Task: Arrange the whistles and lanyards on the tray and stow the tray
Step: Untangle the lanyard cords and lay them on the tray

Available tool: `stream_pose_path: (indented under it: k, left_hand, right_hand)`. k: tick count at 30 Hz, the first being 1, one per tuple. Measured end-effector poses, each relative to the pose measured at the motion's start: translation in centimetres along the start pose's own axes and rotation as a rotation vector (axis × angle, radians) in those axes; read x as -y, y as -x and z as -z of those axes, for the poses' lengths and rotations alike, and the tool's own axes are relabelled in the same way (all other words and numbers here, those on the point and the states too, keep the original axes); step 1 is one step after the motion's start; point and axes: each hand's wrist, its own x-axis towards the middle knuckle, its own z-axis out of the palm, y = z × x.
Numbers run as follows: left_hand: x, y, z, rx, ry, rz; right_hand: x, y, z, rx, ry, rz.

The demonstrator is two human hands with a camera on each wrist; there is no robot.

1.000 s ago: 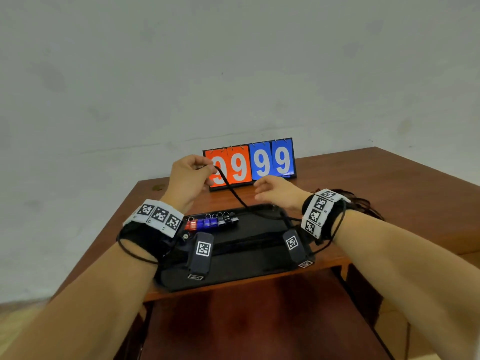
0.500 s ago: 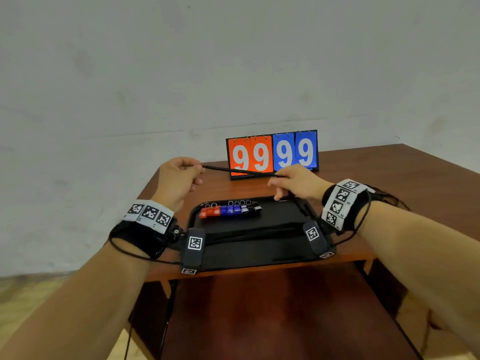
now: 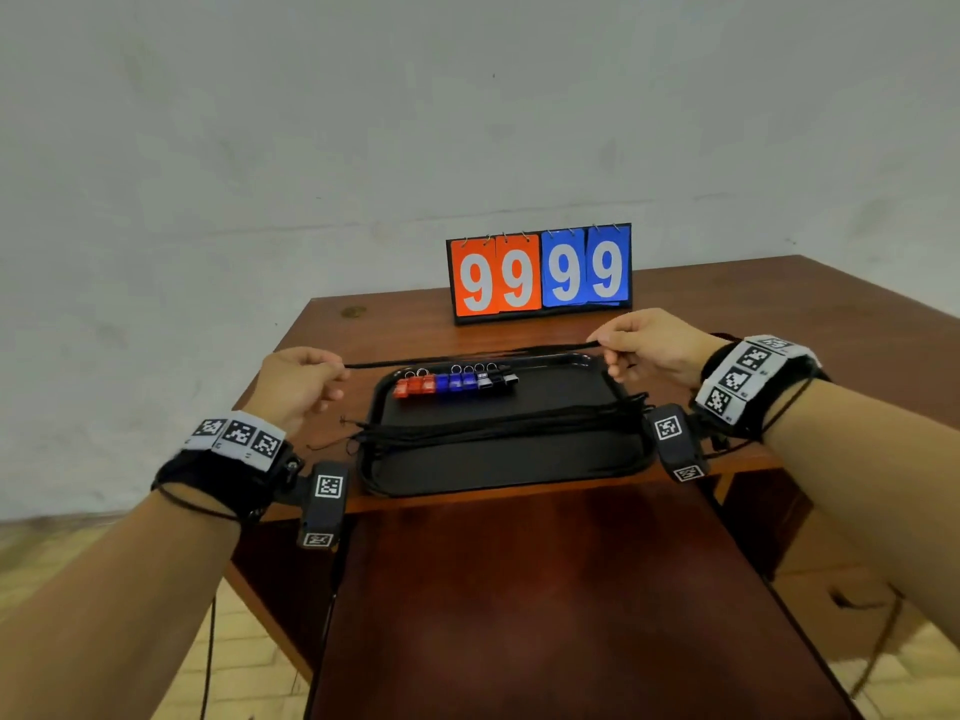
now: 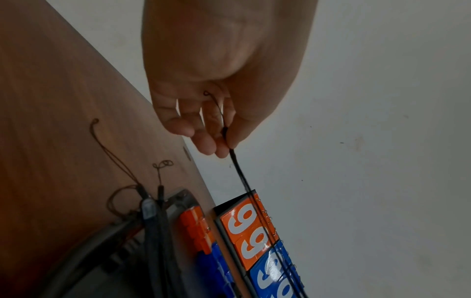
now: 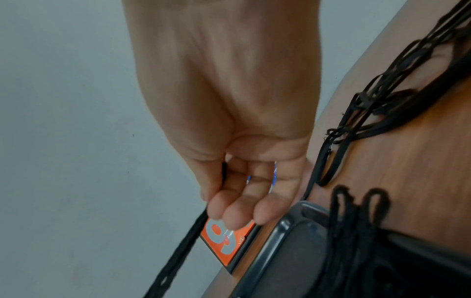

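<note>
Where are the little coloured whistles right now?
In the head view the whistles lie in one row along the far edge of the black tray, just in front of the scoreboard.

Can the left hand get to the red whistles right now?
Probably not yet: the left hand pinches one end of a stretched lanyard. The red whistles lie close, uncovered on the tray.

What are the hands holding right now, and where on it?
One black lanyard, stretched above the tray: left hand pinches its thin-loop end, right hand pinches the other end.
</note>
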Motion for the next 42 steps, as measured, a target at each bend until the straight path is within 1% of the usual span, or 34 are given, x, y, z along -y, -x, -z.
stream_pose_path:
  k: [3, 5, 9, 12, 17, 25, 30, 32, 34, 37, 42]
  left_hand:
    - [0.5, 0.5, 0.3, 0.065, -0.093, 0.022]
    - [0.8, 0.9, 0.4, 0.089, -0.186, 0.001]
    - [1.0, 1.5, 0.5, 0.135, -0.382, -0.068]
    - [1.0, 1.7, 0.2, 0.150, -0.470, -0.121]
    - [1.3, 1.3, -0.3, 0.194, -0.579, -0.149]
    - [1.5, 1.8, -1.0, 0.197, -0.733, -0.165]
    - [1.6, 1.8, -1.3, 0.197, -0.807, -0.147]
    - [1.6, 1.9, -1.3, 0.186, -0.832, -0.126]
    - [1.3, 2.2, -1.4, 0.146, -0.863, -0.118]
    - [0.4, 2.9, -1.7, 0.084, -0.875, -0.141]
    - [-1.3, 4.3, -3.6, 0.094, -0.806, -0.236]
  right_hand:
    - [-0.9, 0.4, 0.0, 0.014, 0.148, -0.069]
    - [-1.5, 0.7, -0.3, 0.011, 0.258, -0.095]
    - [-2.3, 1.0, -0.3, -0.049, 0.392, -0.085]
    - [-2.7, 1.3, -0.1, -0.112, 0.449, -0.078]
    - [-2.9, 1.9, 0.4, -0.164, 0.505, -0.098]
    - [-3.3, 2.6, 0.7, -0.166, 0.532, -0.108]
    - [-3.3, 2.8, 0.5, -0.144, 0.592, -0.132]
    - [-3.3, 2.9, 0.4, -0.155, 0.591, -0.132]
    - [-3.3, 3.2, 0.3, -0.174, 0.583, -0.130]
    - [-3.1, 3.4, 0.3, -0.209, 0.570, -0.118]
    - [-2.5, 4.5, 0.9, -0.288, 0.514, -0.068]
